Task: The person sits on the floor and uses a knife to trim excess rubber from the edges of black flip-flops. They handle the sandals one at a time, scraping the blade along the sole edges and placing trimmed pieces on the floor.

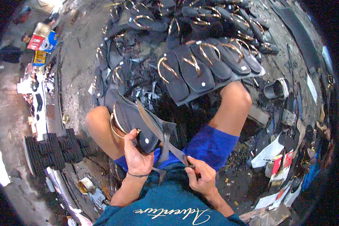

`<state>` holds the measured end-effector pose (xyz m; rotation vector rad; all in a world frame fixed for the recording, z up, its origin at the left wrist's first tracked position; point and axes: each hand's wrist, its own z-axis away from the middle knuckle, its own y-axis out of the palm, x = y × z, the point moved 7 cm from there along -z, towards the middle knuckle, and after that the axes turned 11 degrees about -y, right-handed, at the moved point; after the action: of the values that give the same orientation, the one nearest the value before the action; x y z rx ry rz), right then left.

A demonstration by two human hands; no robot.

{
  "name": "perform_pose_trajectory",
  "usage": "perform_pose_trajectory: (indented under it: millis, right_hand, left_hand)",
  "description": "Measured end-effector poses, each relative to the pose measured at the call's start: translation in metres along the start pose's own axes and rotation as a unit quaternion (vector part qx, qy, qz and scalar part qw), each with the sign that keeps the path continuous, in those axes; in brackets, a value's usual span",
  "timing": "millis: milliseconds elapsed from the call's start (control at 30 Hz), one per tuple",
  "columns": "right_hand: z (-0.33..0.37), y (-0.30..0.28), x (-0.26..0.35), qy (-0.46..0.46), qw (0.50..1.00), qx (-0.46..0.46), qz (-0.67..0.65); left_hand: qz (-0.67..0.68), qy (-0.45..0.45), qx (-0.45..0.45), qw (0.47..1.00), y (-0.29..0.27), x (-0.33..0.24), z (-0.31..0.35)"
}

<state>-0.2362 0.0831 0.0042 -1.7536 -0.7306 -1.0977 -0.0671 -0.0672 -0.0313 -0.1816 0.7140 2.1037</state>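
Note:
Fingers and thumb of my left hand (137, 156) grip a black flat sandal (133, 116) with a gold strap and a small white dot at its near end. The sandal lies tilted over my left thigh, its other end pointing away. My right hand (202, 176) is closed around the near end of a long narrow knife (151, 118), whose handle is mostly hidden. The blade runs up and left along the sandal's right edge. Grey-black strips of sole material (166, 141) hang across the blade; whether they are still joined to the sandal, I cannot tell.
Ahead, a row of black sandals with gold straps (195, 71) rests on a board by my right knee. More sandals (211, 20) are heaped behind. Dark scraps (150, 92) lie between my legs. Stacked black strips (54, 150) stand left; a metal cup-like container (275, 90) lies right.

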Motion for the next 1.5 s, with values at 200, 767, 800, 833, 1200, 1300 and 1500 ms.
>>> perform_pose_trajectory:
  millis: [200,767,800,833,1200,1300,1500]
  right_hand:
    - [-0.022,0.014,0.006,0.127,0.985,0.097,-0.067]
    - [0.002,0.021,0.008,0.075,0.979,0.157,-0.104]
    - [0.002,0.024,0.004,0.09,0.978,0.167,-0.087]
    - [0.002,0.029,0.001,0.109,0.975,0.178,-0.07]
    - [-0.007,0.027,0.011,0.106,0.966,0.21,-0.103]
    - [-0.008,0.033,0.011,0.137,0.959,0.224,-0.107]
    - [-0.029,0.054,0.013,0.102,0.973,0.196,-0.067]
  left_hand:
    - [-0.059,-0.031,0.038,0.997,-0.068,0.017,0.005]
    - [-0.018,-0.02,0.019,0.999,-0.05,-0.002,0.02]
    - [-0.023,-0.023,0.017,0.999,-0.05,-0.001,0.021]
    - [-0.043,-0.03,0.023,0.998,-0.055,0.003,0.023]
    - [-0.091,0.0,0.019,0.996,-0.078,-0.002,0.025]
    - [-0.077,-0.014,-0.021,0.997,-0.084,-0.001,0.024]
    - [-0.135,-0.02,-0.01,0.991,-0.083,-0.001,0.025]
